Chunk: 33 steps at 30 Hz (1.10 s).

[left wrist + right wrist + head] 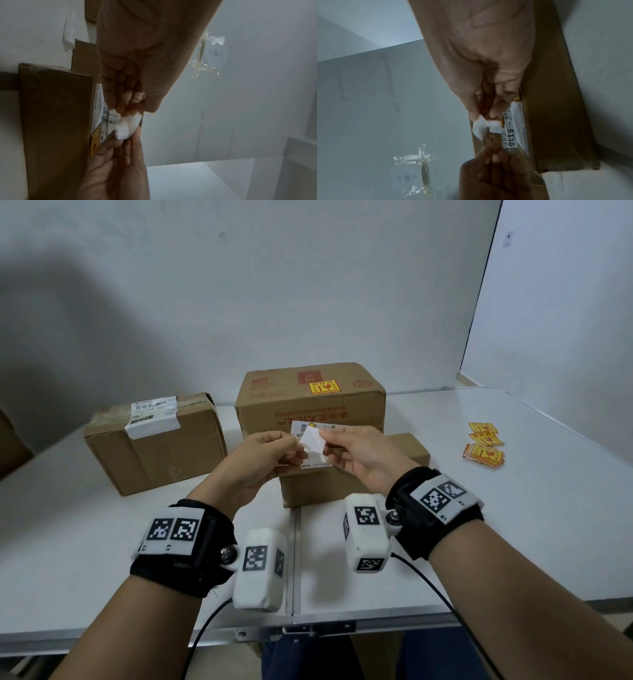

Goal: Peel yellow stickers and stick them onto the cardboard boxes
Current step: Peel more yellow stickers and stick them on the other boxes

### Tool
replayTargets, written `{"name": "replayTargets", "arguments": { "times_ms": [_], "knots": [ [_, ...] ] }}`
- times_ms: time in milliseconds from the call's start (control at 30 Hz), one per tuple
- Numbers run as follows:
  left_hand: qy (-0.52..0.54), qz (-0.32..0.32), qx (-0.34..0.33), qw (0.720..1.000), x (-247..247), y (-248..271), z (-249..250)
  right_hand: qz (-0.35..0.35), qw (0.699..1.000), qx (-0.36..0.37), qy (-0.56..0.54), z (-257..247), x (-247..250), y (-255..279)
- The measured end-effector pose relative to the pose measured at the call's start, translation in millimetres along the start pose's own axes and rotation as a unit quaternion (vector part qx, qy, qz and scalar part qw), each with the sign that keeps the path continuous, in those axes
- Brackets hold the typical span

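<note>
Both hands are raised over the small cardboard box (346, 486), which carries a white shipping label (317, 463). Between them is a sticker (313, 441) with its white backing facing me. My left hand (294, 447) pinches one edge and my right hand (325, 444) pinches the opposite corner. In the right wrist view the white backing (480, 125) curls away from a yellow-orange strip. A patch of yellow (95, 142) shows on the small box (56, 121) beside its label. The large box (308, 402) behind has a yellow sticker (325, 387) on top.
A third cardboard box (154, 443) with a white label stands at the left. A loose pile of yellow stickers (484, 448) lies at the right on the white table (513, 525). White walls close off the back and right.
</note>
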State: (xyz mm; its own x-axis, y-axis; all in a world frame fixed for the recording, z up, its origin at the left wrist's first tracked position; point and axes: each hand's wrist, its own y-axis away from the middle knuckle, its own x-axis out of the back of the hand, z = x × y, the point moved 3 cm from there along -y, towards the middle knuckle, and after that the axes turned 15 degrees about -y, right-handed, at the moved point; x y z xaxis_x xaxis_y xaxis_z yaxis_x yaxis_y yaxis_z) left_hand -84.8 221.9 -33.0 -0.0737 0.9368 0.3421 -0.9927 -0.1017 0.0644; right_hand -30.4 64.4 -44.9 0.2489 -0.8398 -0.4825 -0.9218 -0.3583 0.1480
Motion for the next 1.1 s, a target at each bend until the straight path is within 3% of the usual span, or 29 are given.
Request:
{"name": "replayTargets", "arguments": {
  "times_ms": [167,333,500,867,1000,1100],
  "knots": [
    [-0.022,0.040,0.001,0.999,3.1,-3.4,1.6,-0.017,0.996,0.057,0.071,-7.3,1.6,1.9],
    [-0.079,0.020,-0.016,0.997,-10.0,-8.2,10.6,-0.020,0.982,0.094,0.160,-9.2,-8.7,2.3],
    [-0.017,-0.001,-0.046,0.999,-12.4,-9.1,11.2,-0.028,0.990,0.066,0.124,-12.5,-3.6,2.7],
    [0.041,-0.015,-0.028,0.999,-8.3,-9.1,10.0,-0.018,0.996,0.036,0.084,-9.2,-1.5,1.7],
    [0.023,0.000,-0.020,1.000,-6.5,-7.7,8.3,-0.008,0.996,0.046,0.080,-6.3,-1.4,0.7],
    [-0.059,0.058,-0.036,0.996,-3.9,-7.6,10.9,-0.001,0.989,0.086,0.118,-7.8,-3.1,0.7]
  ]
}}
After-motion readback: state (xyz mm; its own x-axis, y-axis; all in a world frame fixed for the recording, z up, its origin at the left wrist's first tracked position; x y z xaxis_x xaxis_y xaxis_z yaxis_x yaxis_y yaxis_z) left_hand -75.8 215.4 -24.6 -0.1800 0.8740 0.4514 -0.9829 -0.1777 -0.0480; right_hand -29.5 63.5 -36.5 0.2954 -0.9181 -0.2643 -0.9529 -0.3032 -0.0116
